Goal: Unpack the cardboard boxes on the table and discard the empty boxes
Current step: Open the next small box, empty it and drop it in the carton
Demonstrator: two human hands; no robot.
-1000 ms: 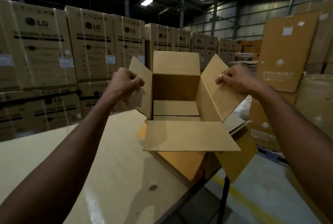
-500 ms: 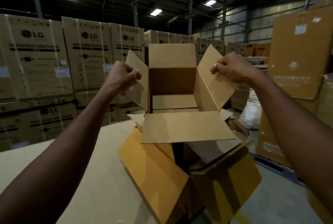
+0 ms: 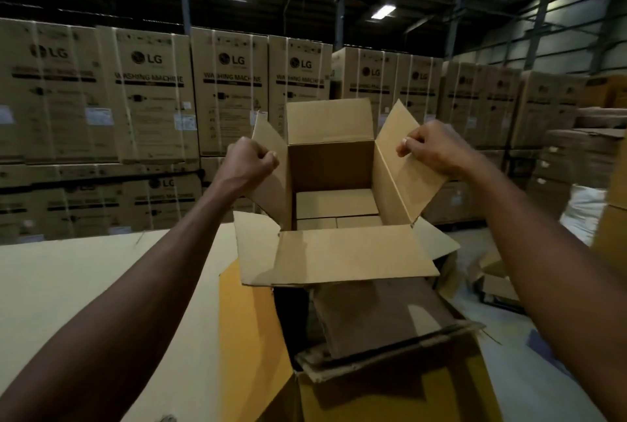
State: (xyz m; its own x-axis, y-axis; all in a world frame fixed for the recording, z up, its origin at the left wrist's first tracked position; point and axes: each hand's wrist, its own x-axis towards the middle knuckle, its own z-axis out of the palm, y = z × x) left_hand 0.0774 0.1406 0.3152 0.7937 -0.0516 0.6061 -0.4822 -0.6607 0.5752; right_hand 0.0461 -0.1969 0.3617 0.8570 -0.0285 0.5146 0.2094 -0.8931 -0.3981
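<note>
- On my far left, the desk (image 3: 84, 279) runs out of frame; its edges are cut off.
- My left hand (image 3: 249, 163) has its fingers curled around the box's left flap; the fingertips are hidden behind the cardboard.
- The box (image 3: 330, 163) is held up in the air, open and facing me, over a yellow carton (image 3: 251, 330) whose bottom is cropped.
- The carton's inside is dark; I only make out brown cardboard.
- My right hand (image 3: 432, 150) pinches the right flap.

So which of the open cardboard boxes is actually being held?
The plain brown box, gripped by its side flaps in both hands; the yellow box below it stands untouched.
</note>
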